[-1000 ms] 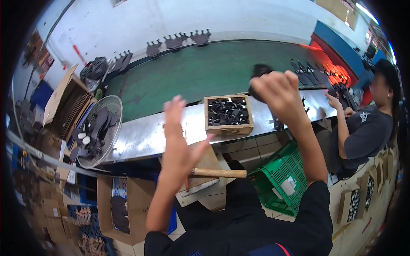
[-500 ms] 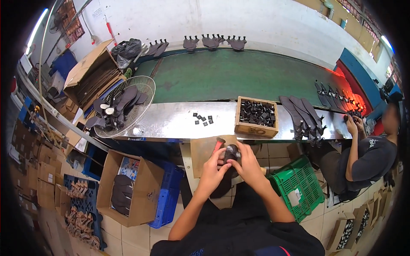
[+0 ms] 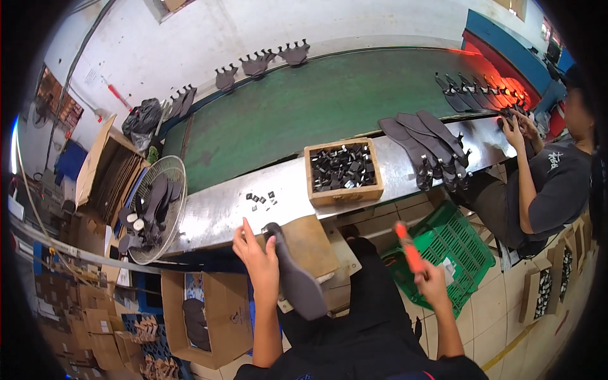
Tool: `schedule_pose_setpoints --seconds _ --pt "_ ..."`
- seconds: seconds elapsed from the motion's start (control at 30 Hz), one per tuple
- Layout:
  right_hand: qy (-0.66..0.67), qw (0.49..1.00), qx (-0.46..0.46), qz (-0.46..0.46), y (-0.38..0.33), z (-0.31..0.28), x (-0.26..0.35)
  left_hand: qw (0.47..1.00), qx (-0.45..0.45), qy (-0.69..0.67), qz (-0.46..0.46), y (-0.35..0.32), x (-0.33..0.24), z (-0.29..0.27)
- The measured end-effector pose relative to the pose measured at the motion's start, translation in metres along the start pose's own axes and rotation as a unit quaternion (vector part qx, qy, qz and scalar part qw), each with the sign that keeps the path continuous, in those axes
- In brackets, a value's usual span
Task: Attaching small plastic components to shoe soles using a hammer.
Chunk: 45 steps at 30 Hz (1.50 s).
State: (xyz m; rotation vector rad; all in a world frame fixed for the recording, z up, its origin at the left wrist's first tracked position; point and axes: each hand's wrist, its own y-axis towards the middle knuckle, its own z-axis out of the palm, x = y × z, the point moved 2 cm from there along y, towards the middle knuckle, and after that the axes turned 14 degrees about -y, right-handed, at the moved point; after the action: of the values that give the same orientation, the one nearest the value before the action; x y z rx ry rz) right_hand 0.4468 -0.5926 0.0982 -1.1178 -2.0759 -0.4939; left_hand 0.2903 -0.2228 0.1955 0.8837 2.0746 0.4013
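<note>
A dark shoe sole [image 3: 294, 278] lies tilted over a tan work pad [image 3: 307, 244], with a small black heel piece [image 3: 271, 229] at its far end. My left hand [image 3: 256, 259] is beside that end, fingers stretched out, its thumb at the sole's left edge. My right hand [image 3: 432, 285] is closed round the red handle of a hammer [image 3: 411, 250], raised to the right of the pad. The hammer's upper end is blurred. Several small black pieces [image 3: 261, 200] are scattered on the metal bench [image 3: 218, 209] beyond my left hand.
A wooden box [image 3: 347, 197] of black heel pieces stands on the bench, with soles [image 3: 415, 142] to its right. A green conveyor belt [image 3: 304, 101] runs behind. A fan-guard basket [image 3: 158, 202] sits left, a green crate [image 3: 468, 253] and a co-worker [image 3: 551, 177] right.
My hands have parted. The right has taken up the hammer and moved right; the left has moved left. The sole now shows lengthwise over the pad. The view has turned and shifted.
</note>
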Motion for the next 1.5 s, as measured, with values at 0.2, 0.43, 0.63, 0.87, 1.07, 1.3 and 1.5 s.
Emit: schedule_pose_setpoints --seconds 0.2,0.43,0.63,0.87,1.07,1.3,1.5 --pt "0.418 0.890 -0.049 0.173 -0.007 -0.009 0.023 0.946 0.218 -0.198 0.136 0.093 -0.063 0.112" --pt "0.378 0.913 -0.052 0.144 0.028 0.001 0.014 0.925 0.268 -0.128 0.236 0.120 -0.058 0.183" --pt "0.399 0.915 -0.004 0.055 0.084 -0.003 0.063 0.879 0.208 -0.426 -0.041 0.088 -0.081 0.121" --pt "0.427 0.901 0.040 -0.066 0.105 0.001 0.168 0.805 0.107 -0.582 -0.052 0.013 -0.117 0.003" --pt "0.369 0.908 0.141 -0.141 0.079 0.020 0.234 0.785 0.069 -0.609 -0.091 -0.016 -0.091 -0.031" --pt "0.257 0.948 0.052 -0.181 0.105 0.077 0.246 0.965 -0.096 -0.240 -0.039 0.010 0.009 -0.002" --pt "0.075 0.960 0.167 -0.212 0.146 0.115 0.253 0.954 0.134 -0.262 -0.057 0.007 0.045 0.008"
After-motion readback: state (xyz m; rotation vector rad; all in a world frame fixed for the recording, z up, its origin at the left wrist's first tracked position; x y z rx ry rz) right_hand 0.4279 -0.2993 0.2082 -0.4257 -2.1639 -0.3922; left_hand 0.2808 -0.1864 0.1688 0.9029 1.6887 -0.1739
